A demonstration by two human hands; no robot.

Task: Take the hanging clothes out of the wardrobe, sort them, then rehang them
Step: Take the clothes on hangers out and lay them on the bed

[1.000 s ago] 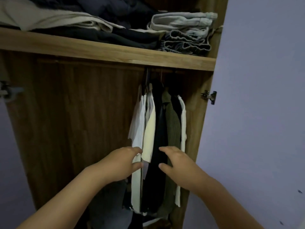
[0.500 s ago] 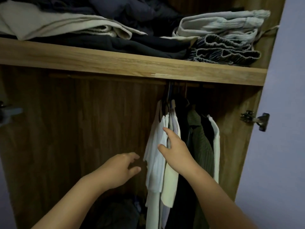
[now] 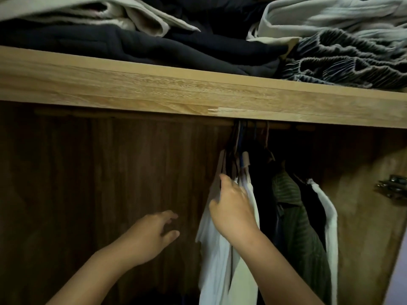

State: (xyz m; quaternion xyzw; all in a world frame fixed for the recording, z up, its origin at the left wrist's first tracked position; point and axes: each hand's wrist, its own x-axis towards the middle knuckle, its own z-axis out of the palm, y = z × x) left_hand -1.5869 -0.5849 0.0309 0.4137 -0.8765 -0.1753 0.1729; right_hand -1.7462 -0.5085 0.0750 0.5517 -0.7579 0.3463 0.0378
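Head view: our right hand [image 3: 233,212] grasps the white garments [image 3: 217,256] near their hangers [image 3: 236,148] to lift them; left hand [image 3: 152,234] hovers, fingers relaxed.

The wooden shelf [image 3: 154,89] runs across the wardrobe, and everything sits in relation to it. On top of it lie folded clothes: a dark quilted garment [image 3: 136,47] under a pale one [image 3: 110,16], with a grey pleated piece [image 3: 343,60] towards the right end. Just under the shelf, right of its middle, hangers [image 3: 239,139] bunch together, carrying the hanging clothes: white tops [image 3: 215,249], a green striped shirt [image 3: 295,216] and a white garment [image 3: 328,216] further right. The right hand [image 3: 233,208] reaches up below the shelf, fingers curled into the white tops near the hangers. The left hand [image 3: 152,236] hovers lower and further left, fingers loose, touching nothing.
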